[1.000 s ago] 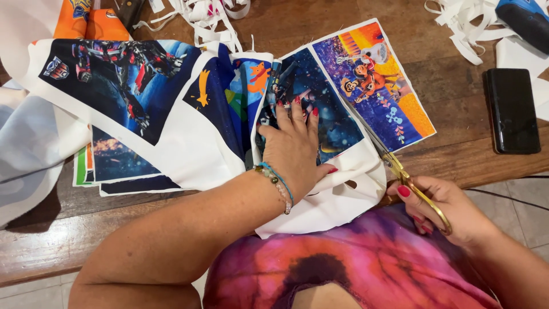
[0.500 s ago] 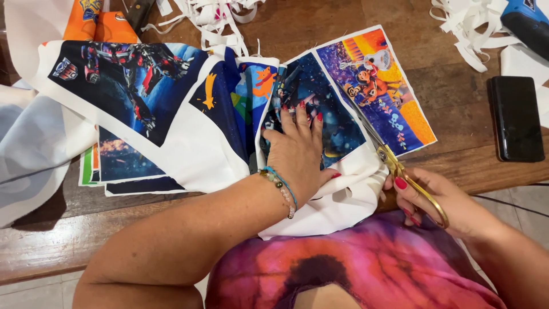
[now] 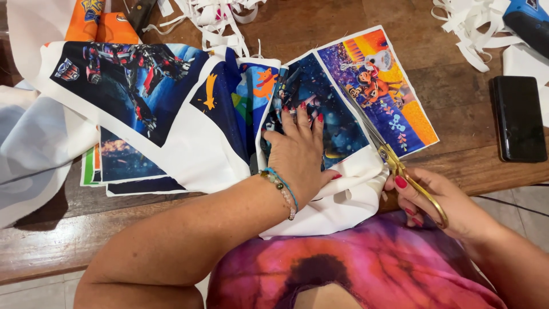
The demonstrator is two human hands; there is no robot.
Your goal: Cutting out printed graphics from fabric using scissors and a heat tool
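My left hand (image 3: pixel 297 153) lies flat on a white fabric sheet (image 3: pixel 194 143) printed with colourful cartoon panels, pressing down a dark blue panel (image 3: pixel 337 126). My right hand (image 3: pixel 440 203) grips gold-handled scissors (image 3: pixel 394 163) whose blades run up the white gap between the dark blue panel and an orange and purple panel (image 3: pixel 380 86). A beaded bracelet sits on my left wrist. The fabric drapes over the wooden table's (image 3: pixel 457 114) front edge onto my lap.
A black phone (image 3: pixel 517 117) lies at the right. White fabric strips (image 3: pixel 469 28) pile at the top right beside a blue tool (image 3: pixel 529 20), more strips (image 3: pixel 217 17) at top centre. Printed sheets (image 3: pixel 123 166) stack at the left.
The scissors have advanced a little up the gap between the two panels. My left hand stays pressed on the dark blue panel.
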